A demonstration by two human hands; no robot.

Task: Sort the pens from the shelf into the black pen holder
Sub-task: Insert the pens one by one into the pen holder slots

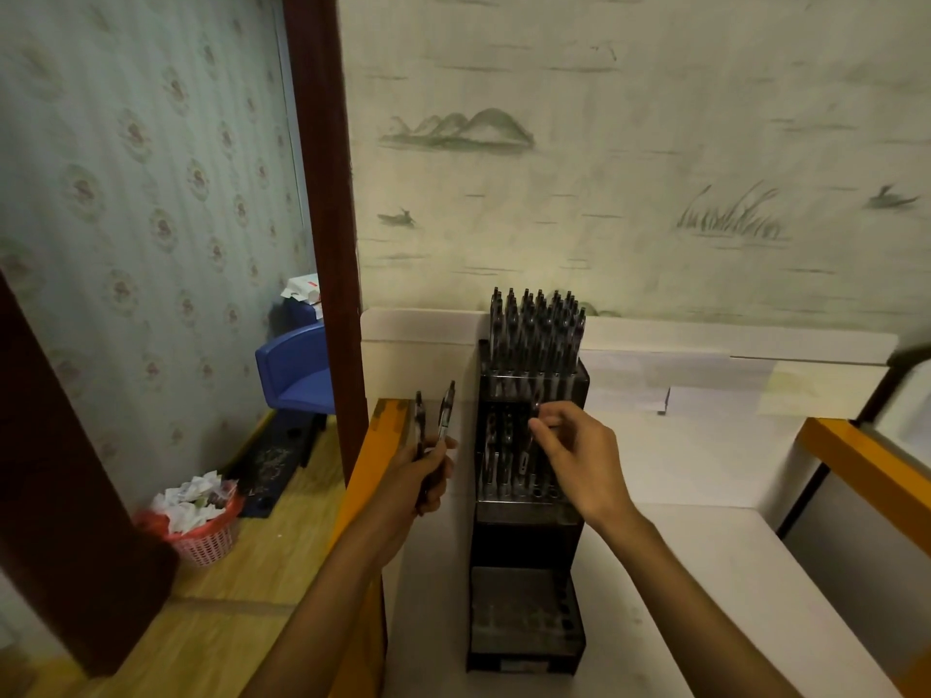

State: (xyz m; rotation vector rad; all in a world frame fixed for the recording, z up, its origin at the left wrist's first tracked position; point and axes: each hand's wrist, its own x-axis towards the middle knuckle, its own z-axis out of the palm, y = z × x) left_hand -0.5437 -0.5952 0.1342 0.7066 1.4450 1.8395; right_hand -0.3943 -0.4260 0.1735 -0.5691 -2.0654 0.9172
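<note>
Pens fill the top tier of the black pen holder (529, 501) beyond my right hand (579, 458), whose fingertips pinch one pen (535, 415) at the middle tier. My left hand (420, 478), beside it, grips two pens (433, 420) upright.

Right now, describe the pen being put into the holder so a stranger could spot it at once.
Find the tall black tiered pen holder standing on the white shelf against the painted wall. At its middle tier, the right hand pinches one pen by its top. Unlike the row standing untouched in the top tier or the two pens in the left hand, it alone has fingers on it at the holder.
</note>
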